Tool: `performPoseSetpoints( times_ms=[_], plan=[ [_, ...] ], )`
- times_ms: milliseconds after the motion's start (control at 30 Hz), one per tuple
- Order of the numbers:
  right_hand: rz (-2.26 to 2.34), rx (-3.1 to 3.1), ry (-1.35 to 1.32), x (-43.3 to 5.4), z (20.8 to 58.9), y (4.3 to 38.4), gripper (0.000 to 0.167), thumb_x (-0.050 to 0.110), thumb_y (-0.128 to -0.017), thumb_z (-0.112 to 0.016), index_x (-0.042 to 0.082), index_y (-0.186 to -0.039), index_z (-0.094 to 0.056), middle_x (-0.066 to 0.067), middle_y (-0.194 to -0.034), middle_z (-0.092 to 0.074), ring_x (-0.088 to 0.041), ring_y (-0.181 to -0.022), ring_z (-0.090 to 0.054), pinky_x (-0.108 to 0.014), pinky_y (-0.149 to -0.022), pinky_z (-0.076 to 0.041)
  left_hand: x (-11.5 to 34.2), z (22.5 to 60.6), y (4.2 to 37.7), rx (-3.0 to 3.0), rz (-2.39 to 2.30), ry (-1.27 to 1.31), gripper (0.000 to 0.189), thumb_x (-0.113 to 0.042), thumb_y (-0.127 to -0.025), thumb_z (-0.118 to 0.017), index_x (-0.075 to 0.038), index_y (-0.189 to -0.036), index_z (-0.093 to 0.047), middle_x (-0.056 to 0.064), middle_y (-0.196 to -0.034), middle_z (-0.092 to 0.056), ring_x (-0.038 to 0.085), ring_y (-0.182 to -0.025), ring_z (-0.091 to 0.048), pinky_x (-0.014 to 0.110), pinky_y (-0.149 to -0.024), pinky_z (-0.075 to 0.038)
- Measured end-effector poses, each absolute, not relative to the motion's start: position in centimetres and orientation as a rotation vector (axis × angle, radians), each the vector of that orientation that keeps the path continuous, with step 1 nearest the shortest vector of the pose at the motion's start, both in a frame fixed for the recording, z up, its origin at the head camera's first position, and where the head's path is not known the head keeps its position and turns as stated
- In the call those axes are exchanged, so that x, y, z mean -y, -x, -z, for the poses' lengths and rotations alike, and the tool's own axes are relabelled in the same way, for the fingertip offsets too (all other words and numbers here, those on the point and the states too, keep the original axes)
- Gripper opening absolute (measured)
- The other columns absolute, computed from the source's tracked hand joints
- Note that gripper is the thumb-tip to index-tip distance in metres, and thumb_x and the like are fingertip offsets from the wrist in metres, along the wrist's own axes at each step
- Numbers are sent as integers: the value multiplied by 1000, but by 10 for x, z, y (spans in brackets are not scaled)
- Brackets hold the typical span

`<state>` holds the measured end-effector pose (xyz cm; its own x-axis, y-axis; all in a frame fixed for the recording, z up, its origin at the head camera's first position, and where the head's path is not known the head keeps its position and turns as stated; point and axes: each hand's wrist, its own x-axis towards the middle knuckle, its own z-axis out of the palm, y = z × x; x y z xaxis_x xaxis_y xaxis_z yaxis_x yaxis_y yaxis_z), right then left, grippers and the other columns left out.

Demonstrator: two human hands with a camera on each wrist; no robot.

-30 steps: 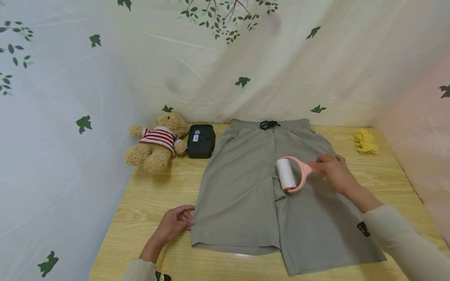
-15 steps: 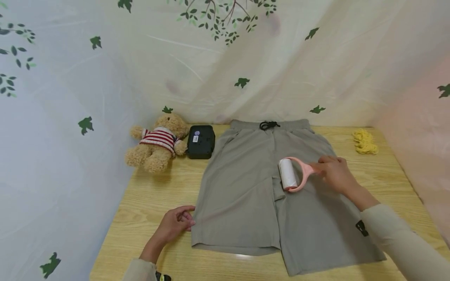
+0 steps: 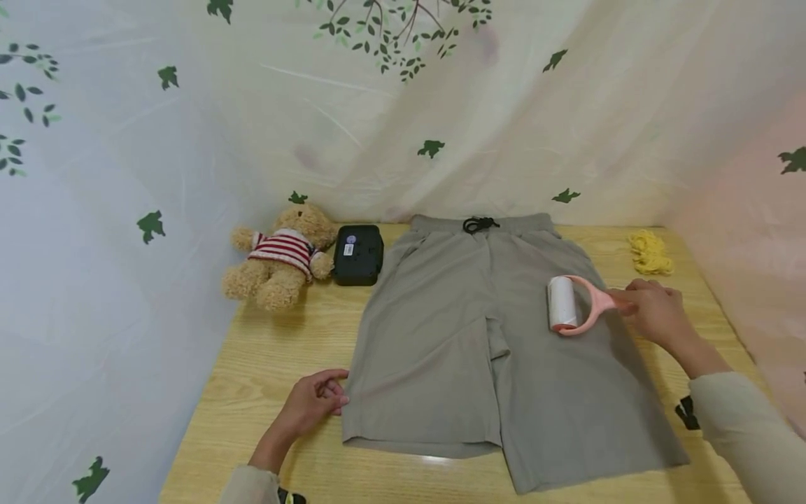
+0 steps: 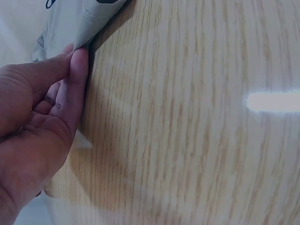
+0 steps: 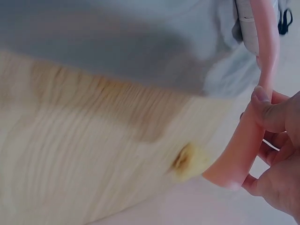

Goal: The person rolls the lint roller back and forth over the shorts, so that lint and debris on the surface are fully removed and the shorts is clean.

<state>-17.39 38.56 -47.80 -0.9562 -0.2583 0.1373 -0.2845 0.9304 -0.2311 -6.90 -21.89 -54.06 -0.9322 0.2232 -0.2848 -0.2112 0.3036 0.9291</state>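
Grey shorts [image 3: 428, 350] with a black drawstring lie spread on the wooden table, waistband toward the back. My right hand [image 3: 655, 315] grips the pink handle of a lint roller [image 3: 562, 304], whose white roll sits over the upper part of the right leg. In the right wrist view, thumb and fingers [image 5: 276, 110] hold the handle near its middle. At the lower left edge of the shorts, my left hand [image 3: 311, 400] pinches the fabric between thumb and finger, as the left wrist view shows at the cloth edge [image 4: 86, 33].
A teddy bear [image 3: 280, 255] in a red-striped shirt lies at the back left, beside a black box [image 3: 358, 255]. Yellow yarn [image 3: 651, 252] rests at the back right. Leaf-patterned curtain [image 3: 352, 126] surrounds the table [image 3: 252, 364] at the back and sides.
My right hand and the lint roller have moved to the right, from near the crotch seam to the outer part of the right leg. My left hand has stayed in place.
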Motion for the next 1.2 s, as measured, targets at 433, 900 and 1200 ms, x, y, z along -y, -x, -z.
performPoseSetpoints(
  times_ms=[433,900,1200],
  plan=[
    [-320,3085,-226,-430,475,160,42,-4,-77,-63,-3,-119,-63,-19,-91,-60,-43,-87,-51,-69,-72,-30,219,540,66,-2235,-1641,20,44,5,-82,-71,6,-124,-59,11,-84,-59,18,-69,-62,32,-63,-60],
    [-308,3098,-214,-443,467,157,41,-1,-75,-65,-5,-116,-64,-20,-89,-60,-45,-82,-54,-69,-63,-32,218,538,65,-2251,-1669,-33,44,5,-82,-71,9,-124,-58,12,-84,-60,16,-68,-62,32,-61,-60],
    [-330,3150,-99,-458,466,152,42,0,-76,-65,-6,-117,-61,-26,-90,-57,-49,-84,-51,-70,-62,-31,217,539,67,-2256,-1632,17,44,5,-82,-71,5,-124,-59,11,-84,-60,16,-69,-62,32,-62,-60]
  ],
)
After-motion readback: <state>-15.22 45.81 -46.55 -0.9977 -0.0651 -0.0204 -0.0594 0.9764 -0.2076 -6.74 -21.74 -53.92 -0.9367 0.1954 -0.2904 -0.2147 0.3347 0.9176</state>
